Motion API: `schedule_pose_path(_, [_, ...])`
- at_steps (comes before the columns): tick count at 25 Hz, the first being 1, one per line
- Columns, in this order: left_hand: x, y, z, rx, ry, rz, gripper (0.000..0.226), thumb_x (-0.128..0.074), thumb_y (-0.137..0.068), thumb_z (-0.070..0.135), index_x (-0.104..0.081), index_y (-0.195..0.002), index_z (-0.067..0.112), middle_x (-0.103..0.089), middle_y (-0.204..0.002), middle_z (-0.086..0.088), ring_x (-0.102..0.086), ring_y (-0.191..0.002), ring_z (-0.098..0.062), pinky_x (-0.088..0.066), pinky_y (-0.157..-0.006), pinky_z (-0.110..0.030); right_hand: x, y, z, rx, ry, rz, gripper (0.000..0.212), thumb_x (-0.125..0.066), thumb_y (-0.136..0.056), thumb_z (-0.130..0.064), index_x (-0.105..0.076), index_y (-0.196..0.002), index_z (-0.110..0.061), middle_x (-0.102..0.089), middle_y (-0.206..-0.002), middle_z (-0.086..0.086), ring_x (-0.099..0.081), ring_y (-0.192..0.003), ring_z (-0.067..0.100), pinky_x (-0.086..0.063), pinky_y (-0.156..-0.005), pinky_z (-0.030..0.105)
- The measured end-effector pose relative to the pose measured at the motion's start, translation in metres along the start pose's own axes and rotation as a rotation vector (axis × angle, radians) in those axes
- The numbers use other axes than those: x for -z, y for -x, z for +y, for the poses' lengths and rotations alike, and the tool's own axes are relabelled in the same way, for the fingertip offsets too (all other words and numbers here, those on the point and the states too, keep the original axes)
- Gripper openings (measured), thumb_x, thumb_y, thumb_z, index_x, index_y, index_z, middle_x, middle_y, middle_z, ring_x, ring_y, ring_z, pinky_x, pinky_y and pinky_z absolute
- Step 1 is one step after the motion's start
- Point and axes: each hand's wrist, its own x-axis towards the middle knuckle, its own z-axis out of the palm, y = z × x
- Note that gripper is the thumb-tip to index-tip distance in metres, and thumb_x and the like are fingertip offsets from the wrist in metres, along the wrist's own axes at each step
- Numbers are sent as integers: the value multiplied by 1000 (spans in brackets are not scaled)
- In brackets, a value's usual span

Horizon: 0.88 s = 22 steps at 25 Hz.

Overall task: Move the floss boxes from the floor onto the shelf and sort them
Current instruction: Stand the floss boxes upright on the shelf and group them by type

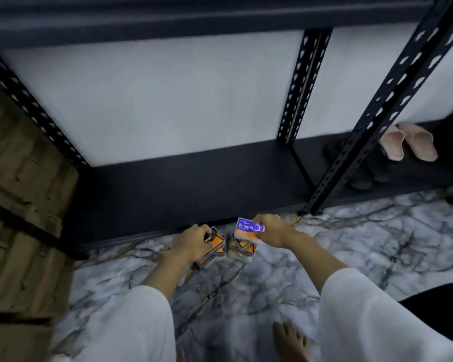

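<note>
Several orange and grey floss boxes (242, 248) lie on the marble floor just in front of the black bottom shelf (194, 184). My left hand (191, 244) grips a black-labelled floss box (210, 237) atop an orange one (215, 250). My right hand (271, 231) pinches a purple floss box (246, 228) marked "Smooth", held just above the pile. Both boxes are close to the shelf's front edge.
Black perforated uprights (382, 111) frame the shelf. Cardboard boxes (19, 205) stand at the left. Pink slippers (408, 142) and dark shoes sit on the shelf section to the right. My bare foot (290, 340) rests on the marble floor (351, 244).
</note>
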Motion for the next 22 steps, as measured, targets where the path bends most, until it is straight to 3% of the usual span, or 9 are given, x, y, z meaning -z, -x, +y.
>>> schedule_pose_path(4, [-29, -33, -18, -12, -24, 32, 53, -58, -89, 41, -40, -138, 28, -40, -136, -6, -45, -123, -31, -43, -98, -44, -40, -35, 14, 5, -44, 14, 47, -63, -83, -35, -52, -126, -21, -53, -126, 6, -44, -123, 30, -40, -100, 42])
schedule_pose_path(9, [-52, -60, -33, -25, -127, -25, 78, -63, -85, 46, -19, -149, 41, -21, -154, -5, -28, -138, -33, -33, -108, -46, -63, -57, 20, 15, 91, 49, 77, -62, -85, -45, -20, -148, -34, -19, -154, 8, -14, -141, 32, -14, -114, 45])
schedule_pose_path(14, [-69, -71, -38, -82, -168, 120, 70, -57, -89, 47, -20, -147, 42, -41, -141, -2, -42, -124, -31, -40, -99, -44, -73, -67, 26, 28, 32, 82, 71, -62, -88, -32, -23, -147, -37, -32, -146, 7, -30, -129, 29, -31, -108, 40])
schedule_pose_path(18, [-59, -64, -37, -77, -105, 140, 66, -57, -89, 47, -24, -146, 42, -39, -140, 1, -43, -122, -28, -45, -93, -43, -61, -59, 19, 23, 5, 110, 68, -61, -89, -37, -25, -146, -39, -38, -140, 5, -34, -124, 28, -36, -104, 38])
schedule_pose_path(22, [-20, -43, -28, -100, -65, 158, 72, -63, -88, 31, -23, -147, 42, -37, -141, 1, -40, -121, -29, -45, -95, -45, -26, -35, 1, 74, -3, 125, 69, -62, -89, -34, -23, -146, -40, -39, -137, 4, -34, -121, 26, -36, -103, 37])
